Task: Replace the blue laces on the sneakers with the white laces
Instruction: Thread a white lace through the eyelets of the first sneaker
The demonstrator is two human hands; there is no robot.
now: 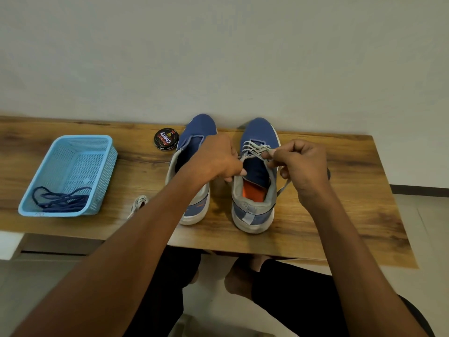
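Right hand [301, 166] fingers curled, pinching white lace [257, 149] on right sneaker [255, 205], left hand [216, 159] fingers curled at its tongue, grip unclear, blue laces [60, 199] in basket [36, 186] at 9 o'clock.

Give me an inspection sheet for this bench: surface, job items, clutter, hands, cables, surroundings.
Surface: wooden bench against a wall.
Job's things: right sneaker partly laced with a white lace; left sneaker unlaced; spare white lace on the bench; blue laces in the blue basket.
Clutter: polish tin beside the left sneaker.
Hands: left hand and right hand each pinch the white lace at the right sneaker.
Cables: nothing seen.
Surroundings: plain wall, tiled floor, person's legs under the bench.
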